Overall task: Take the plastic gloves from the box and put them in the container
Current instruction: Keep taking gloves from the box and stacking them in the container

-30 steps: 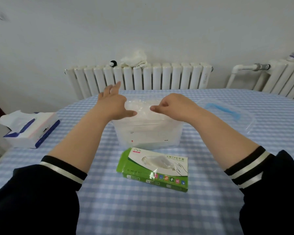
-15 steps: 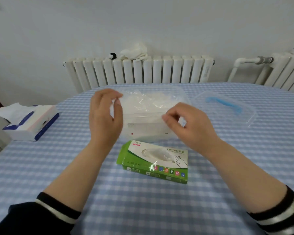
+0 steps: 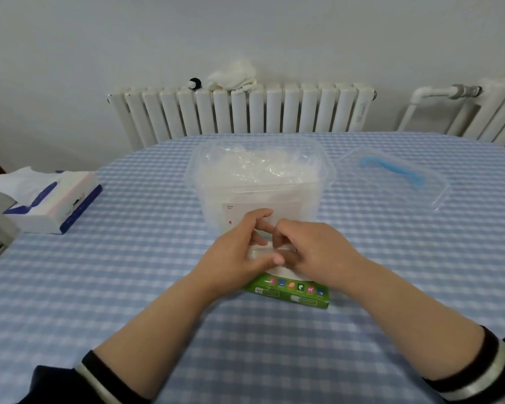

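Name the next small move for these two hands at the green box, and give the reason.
Probably pinch and draw a glove up out of the green box: both the left hand and right hand sit at its opening, and the clear container just behind stands open, lid off.

Your left hand [image 3: 233,255] and right hand [image 3: 312,252] met over the green glove box [image 3: 292,293], fingers curled, before the glove-filled container [image 3: 260,182].

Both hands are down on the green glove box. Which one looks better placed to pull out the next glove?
Probably the right hand: its fingertips curl down into the opening of the green glove box. The left hand lies along the box's left side, seemingly steadying it.
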Available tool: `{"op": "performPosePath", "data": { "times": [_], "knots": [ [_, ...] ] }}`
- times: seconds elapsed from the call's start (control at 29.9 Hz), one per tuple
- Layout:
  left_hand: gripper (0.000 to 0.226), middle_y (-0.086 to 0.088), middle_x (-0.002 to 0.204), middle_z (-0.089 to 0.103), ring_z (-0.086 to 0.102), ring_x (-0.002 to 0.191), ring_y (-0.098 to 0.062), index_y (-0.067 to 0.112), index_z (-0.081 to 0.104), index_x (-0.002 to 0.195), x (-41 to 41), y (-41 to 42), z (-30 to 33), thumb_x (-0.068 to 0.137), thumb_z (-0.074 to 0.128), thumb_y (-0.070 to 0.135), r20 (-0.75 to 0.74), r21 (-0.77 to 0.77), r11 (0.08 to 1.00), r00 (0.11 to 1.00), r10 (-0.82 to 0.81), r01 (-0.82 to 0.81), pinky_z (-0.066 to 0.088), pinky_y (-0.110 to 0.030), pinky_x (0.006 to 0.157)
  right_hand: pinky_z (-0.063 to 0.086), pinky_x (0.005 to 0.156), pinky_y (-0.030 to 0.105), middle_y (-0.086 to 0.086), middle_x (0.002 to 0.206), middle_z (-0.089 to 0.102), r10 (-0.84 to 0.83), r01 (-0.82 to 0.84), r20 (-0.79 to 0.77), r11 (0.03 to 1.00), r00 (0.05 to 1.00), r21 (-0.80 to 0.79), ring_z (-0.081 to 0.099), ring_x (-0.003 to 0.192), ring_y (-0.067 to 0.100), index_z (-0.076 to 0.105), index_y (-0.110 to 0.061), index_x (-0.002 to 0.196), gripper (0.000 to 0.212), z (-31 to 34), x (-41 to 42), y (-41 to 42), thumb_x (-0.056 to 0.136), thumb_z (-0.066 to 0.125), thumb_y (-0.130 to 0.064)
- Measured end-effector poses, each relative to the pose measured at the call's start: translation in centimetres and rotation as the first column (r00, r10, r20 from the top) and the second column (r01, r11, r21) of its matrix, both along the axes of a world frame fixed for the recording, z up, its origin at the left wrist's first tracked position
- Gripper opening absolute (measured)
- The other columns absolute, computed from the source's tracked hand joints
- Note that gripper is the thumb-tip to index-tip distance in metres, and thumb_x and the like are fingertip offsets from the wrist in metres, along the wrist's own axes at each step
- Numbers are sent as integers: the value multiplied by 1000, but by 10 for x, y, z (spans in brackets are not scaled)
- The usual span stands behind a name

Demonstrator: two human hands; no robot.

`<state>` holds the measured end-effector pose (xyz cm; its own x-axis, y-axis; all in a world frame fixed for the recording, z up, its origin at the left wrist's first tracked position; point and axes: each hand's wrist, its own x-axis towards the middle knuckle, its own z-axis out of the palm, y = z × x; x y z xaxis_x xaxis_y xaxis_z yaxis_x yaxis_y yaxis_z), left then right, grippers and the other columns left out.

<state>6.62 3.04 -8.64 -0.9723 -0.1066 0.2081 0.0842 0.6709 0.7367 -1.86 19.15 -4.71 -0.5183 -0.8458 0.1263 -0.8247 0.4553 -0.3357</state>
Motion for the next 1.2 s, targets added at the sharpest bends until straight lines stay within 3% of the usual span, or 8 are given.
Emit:
{"op": "performPosePath", "data": {
  "times": [0.17,0.33,0.5,0.6,0.7,0.8,0.97,1.2],
  "knots": [
    [100,42,103,36,36,105,10,38,21,148,-1,4,0,67,74,63,68,-275,962,997,24,-4,40,-25,98,41,63,30,-10,79,57,-78,70,-81,994,994,-89,55,71,15,59,-20,95,24,-8,-3,-2,95,51,-43],
    [107,18,126,51,44,118,-4,41,16,147,-1,3,-3,62,76,67,68,-253,967,997,44,-26,44,-35,99,46,62,31,-9,79,65,-120,85,-93,945,988,-315,60,69,13,63,-19,90,19,-17,-5,-1,94,56,-36],
    [93,28,105,48,47,104,-4,38,29,135,-2,7,1,60,78,65,68,-300,953,996,55,-33,44,-29,91,45,64,15,-15,72,66,-115,317,318,625,941,-713,61,70,2,61,-18,82,26,5,-4,4,91,51,-41],
    [110,31,111,50,43,111,2,39,14,148,-1,5,0,61,76,65,72,-253,967,996,49,-29,41,-26,96,43,61,14,-12,62,63,-70,430,452,464,889,-774,58,61,3,54,-15,72,34,22,-11,9,96,46,-38],
    [94,38,108,47,41,109,9,47,17,144,0,7,4,67,66,67,44,-246,969,998,38,-26,43,-30,97,49,64,40,13,59,59,21,518,585,439,811,-734,57,62,38,51,-6,66,49,28,-18,13,100,46,-41],
    [73,34,117,43,45,111,3,42,32,138,4,13,16,75,54,71,-295,-183,967,948,118,-177,47,-34,93,51,51,33,11,54,53,161,649,758,424,633,-632,51,47,25,51,-5,66,44,34,-16,12,102,46,-31],
    [81,0,144,30,31,135,-16,13,29,142,2,28,51,85,54,64,-700,-116,928,692,177,-354,36,-39,109,51,48,29,5,53,51,225,654,815,500,534,-567,48,47,15,51,-11,65,40,38,-10,11,102,44,-26],
    [78,-2,158,23,15,145,-24,24,37,145,-12,30,114,79,65,55,-452,-580,782,889,-77,-227,14,-41,118,51,55,34,11,51,49,141,551,778,630,612,-547,47,48,21,52,-4,62,42,35,-14,14,98,53,-25]
  ]
}}
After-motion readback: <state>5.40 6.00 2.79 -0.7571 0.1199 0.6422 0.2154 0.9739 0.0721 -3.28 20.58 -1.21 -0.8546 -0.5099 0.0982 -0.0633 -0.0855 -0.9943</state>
